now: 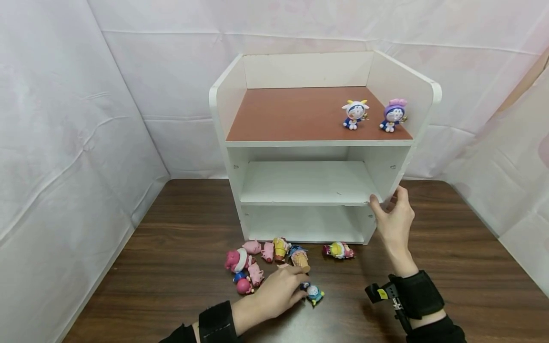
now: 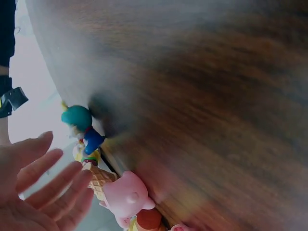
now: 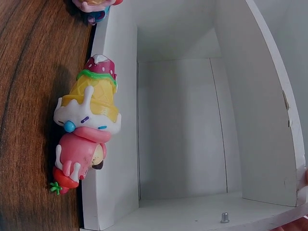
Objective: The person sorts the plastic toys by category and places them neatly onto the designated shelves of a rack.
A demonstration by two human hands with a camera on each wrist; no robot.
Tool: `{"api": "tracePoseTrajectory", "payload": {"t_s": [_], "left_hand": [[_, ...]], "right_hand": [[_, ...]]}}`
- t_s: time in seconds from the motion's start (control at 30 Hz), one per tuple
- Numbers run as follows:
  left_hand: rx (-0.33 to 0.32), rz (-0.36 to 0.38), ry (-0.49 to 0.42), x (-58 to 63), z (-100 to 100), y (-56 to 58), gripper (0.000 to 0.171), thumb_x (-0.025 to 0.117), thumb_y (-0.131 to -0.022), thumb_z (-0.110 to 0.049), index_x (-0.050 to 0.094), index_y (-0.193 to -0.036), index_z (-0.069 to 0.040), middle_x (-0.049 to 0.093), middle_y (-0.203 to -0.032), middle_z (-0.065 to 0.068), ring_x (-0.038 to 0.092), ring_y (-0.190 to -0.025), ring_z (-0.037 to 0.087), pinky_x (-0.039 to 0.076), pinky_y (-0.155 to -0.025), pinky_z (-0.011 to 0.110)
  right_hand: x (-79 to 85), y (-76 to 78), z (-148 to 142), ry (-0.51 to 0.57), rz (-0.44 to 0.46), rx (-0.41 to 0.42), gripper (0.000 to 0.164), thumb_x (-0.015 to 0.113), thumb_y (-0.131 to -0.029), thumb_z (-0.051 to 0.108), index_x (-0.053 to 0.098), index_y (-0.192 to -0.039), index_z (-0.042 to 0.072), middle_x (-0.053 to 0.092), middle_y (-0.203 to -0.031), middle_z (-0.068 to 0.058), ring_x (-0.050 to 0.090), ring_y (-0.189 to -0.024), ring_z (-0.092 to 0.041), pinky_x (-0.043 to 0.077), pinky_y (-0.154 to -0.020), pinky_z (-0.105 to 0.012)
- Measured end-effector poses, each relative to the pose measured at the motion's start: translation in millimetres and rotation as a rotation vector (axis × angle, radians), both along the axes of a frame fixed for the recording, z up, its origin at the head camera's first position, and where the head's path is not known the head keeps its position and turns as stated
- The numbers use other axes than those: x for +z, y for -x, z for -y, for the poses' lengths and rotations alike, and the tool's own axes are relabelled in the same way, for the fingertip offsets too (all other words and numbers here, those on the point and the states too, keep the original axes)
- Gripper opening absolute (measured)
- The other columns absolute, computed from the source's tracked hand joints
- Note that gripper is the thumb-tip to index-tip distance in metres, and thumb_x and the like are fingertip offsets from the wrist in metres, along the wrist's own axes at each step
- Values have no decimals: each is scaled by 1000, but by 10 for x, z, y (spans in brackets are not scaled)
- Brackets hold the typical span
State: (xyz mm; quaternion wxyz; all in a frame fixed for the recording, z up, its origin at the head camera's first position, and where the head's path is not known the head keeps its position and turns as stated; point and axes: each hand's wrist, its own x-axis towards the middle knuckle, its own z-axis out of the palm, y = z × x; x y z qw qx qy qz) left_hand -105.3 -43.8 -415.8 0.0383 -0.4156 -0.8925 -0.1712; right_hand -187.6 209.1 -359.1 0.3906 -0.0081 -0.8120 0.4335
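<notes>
My left hand reaches over the table, fingertips close beside a small blue cat figurine with a teal hat. In the left wrist view its fingers are loosely extended, with nothing gripped. My right hand grips the right side panel of a white shelf unit, thumb at the front edge and fingers round the outer side. Near the left hand lie an ice-cream-cone figurine, a yellow figurine and several pink pig figurines.
On the unit's brown top board stand a cat figurine with a horned white hat and one with a purple hat. A yellow-and-pink figurine lies before the bottom shelf. White cloth surrounds the wooden table.
</notes>
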Motion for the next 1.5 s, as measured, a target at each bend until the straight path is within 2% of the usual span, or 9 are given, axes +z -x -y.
{"api": "tracePoseTrajectory", "payload": {"t_s": [0.2, 0.47, 0.63, 0.73, 0.93, 1.07, 1.17, 1.33, 1.5], "left_hand": [[-138, -125, 89, -21, -26, -20, 24, 63, -82, -18, 63, -105, -13, 58, -107, 1, 53, -102, 14, 41, -87, 24], [-210, -238, 192, 36, -89, -11, 34, 62, -80, -8, 58, -114, -10, 54, -118, 5, 49, -110, 18, 37, -93, 30], [-272, -324, 359, 47, -166, -5, 34, 53, -86, -14, 54, -121, -13, 48, -127, 2, 44, -114, 16, 33, -97, 32], [-291, -332, 447, 33, -226, -12, 37, 51, -87, -17, 51, -124, -16, 45, -130, 1, 43, -116, 16, 34, -97, 34], [-277, -376, 477, -32, -341, -2, 32, 52, -87, -22, 56, -118, -19, 52, -122, -1, 49, -107, 12, 40, -88, 25], [-246, -442, 447, -58, -386, 6, 22, 59, -81, -21, 63, -103, -20, 58, -104, -4, 52, -89, 7, 43, -75, 16], [-220, -453, 422, -65, -401, -2, 17, 63, -78, -20, 65, -94, -20, 57, -92, -7, 50, -80, 6, 43, -66, 13], [-189, -410, 392, -59, -398, -19, 14, 67, -74, -15, 65, -87, -19, 55, -85, -6, 48, -76, 6, 42, -60, 13], [-145, -340, 354, -55, -370, -34, 24, 67, -75, -14, 65, -98, -18, 54, -90, -3, 49, -80, 8, 45, -63, 14]], "right_hand": [[-5, -3, -2, 7, -3, 3, 39, 63, -78, 3, 47, -111, -9, 56, -100, -24, 58, -84, -34, 35, -60, 1], [7, 3, 0, 11, 6, 0, 39, 62, -78, 4, 47, -112, -9, 56, -102, -23, 57, -86, -34, 36, -62, 0], [11, 3, 1, 11, 7, -7, 39, 63, -78, 4, 47, -111, -9, 57, -102, -23, 58, -86, -34, 35, -61, 1], [6, 1, -5, 6, 11, -12, 39, 63, -78, 4, 47, -111, -8, 56, -102, -23, 58, -86, -32, 35, -61, 1], [8, -3, -2, -1, 12, -14, 39, 63, -77, 4, 48, -111, -8, 56, -102, -23, 58, -86, -32, 35, -60, 1], [6, -4, -1, 1, 8, -11, 39, 64, -77, 4, 48, -111, -9, 56, -101, -24, 58, -85, -33, 35, -60, 1], [3, -1, -1, 7, 5, -4, 39, 63, -77, 4, 47, -111, -9, 56, -100, -24, 58, -84, -34, 35, -60, 1], [2, 2, -6, 11, 1, 1, 39, 63, -77, 4, 48, -110, -9, 56, -99, -24, 59, -82, -33, 36, -59, 1], [3, 3, -6, 7, -3, -2, 39, 63, -77, 4, 48, -110, -9, 57, -100, -24, 58, -82, -33, 36, -59, 1]]}}
